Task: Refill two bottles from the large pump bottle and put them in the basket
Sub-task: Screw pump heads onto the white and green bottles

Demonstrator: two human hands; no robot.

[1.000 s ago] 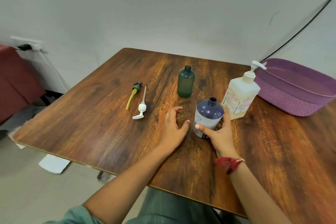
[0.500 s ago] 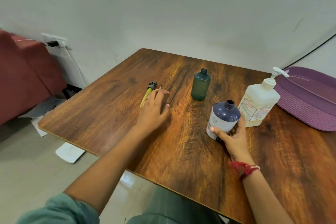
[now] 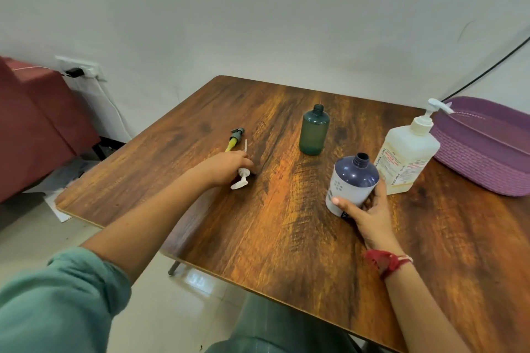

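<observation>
My right hand (image 3: 363, 215) grips the base of an uncapped dark blue bottle (image 3: 353, 180) with a white label, tilted slightly on the wooden table (image 3: 286, 226). Just right of it stands the large white pump bottle (image 3: 407, 156). An uncapped green bottle (image 3: 314, 130) stands upright farther back. My left hand (image 3: 226, 166) is closed over the white pump cap (image 3: 241, 178) lying on the table, its thin tube sticking out behind my fingers. A yellow-tubed dark pump cap (image 3: 235, 139) lies just beyond. The purple woven basket (image 3: 484, 160) sits at the right edge.
A white wall runs behind the table, with a black cable at the right. A dark red seat (image 3: 37, 123) and a wall socket (image 3: 79, 69) are on the left. Papers lie on the tiled floor below the table's left corner.
My left hand moved away from the blue bottle to the left and closed over the white pump cap. The right hand kept its hold on the blue bottle. My view shifted left.
</observation>
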